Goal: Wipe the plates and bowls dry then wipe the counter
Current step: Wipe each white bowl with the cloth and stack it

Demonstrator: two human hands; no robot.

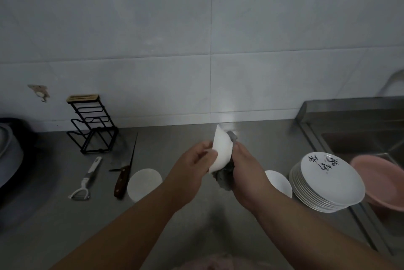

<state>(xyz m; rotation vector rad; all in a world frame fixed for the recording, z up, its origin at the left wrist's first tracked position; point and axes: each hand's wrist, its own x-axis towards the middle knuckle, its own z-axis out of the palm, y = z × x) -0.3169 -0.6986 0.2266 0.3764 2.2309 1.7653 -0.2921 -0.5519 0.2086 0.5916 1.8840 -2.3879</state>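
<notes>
left grip (194, 160): fingers and thumb pinch the near rim of a white bowl (222, 151), held tilted on edge above the steel surface (196, 226), mid-scene. right grip (247, 169): curled round a grey cloth (225, 176), which is bunched against the bowl's right side and shows above its far rim and below its near edge.

on the surface, left of the hands: a white bowl standing upside down (144, 184), partly behind the left forearm; just left of it a wooden-handled knife (125, 168) lying with its blade toward the far wall; further left a white peeler (87, 179); beyond these, against the wall, a black wire rack (91, 125).

right of the hands: a small white dish (281, 183), partly hidden by the right wrist; beside it a stack of white plates (328, 184), the top one bearing black brush lettering. right of the stack, a pink basin (380, 180) leans over the edge of the sink (360, 138).

far left edge: a dark round vessel (8, 151), only partly in view. tiled wall (196, 40) behind; a small hook (40, 92) is fixed to it.
</notes>
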